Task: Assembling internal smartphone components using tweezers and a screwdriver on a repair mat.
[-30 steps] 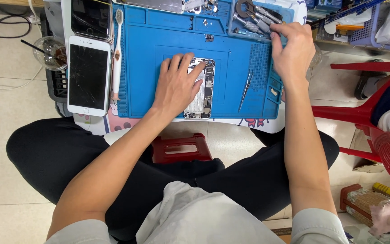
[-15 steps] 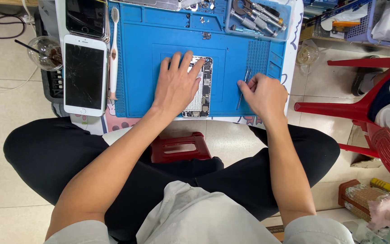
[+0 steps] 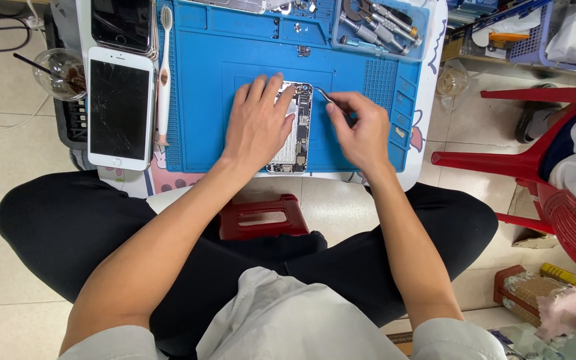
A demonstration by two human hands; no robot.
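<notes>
Opened phone (image 3: 296, 133) lies on the blue work mat (image 3: 215, 80), near the middle of the mat's front half, its back off and the boards and metal shields inside showing. Of the two hands, the left hand (image 3: 258, 123) lies flat over the left part of the phone, fingers spread and pressing down, palm open, gripping nothing. The right hand (image 3: 361, 130) is just beside the phone on its right, fingers pinched shut around a pair of thin metal tweezers (image 3: 328, 100); the tips of the tweezers point left and reach the upper right corner of the phone. Whether the tips touch a part inside cannot be told.

The mat covers most of a small white bench (image 3: 428, 80). At the mat's far right corner a clear tray (image 3: 381, 20) holds several screwdrivers and other metal tools. Left of the mat a white toothbrush (image 3: 165, 73) lies lengthwise along its edge, and further left a white phone with a cracked dark screen (image 3: 120, 107) lies face up, with a darker phone (image 3: 123, 25) above it. A glass cup with a straw (image 3: 58, 72) stands at the bench's left edge. A low red stool (image 3: 261, 217) sits on the floor between the person's crossed legs in black trousers, and a red plastic chair (image 3: 535, 160) stands well apart on the right
</notes>
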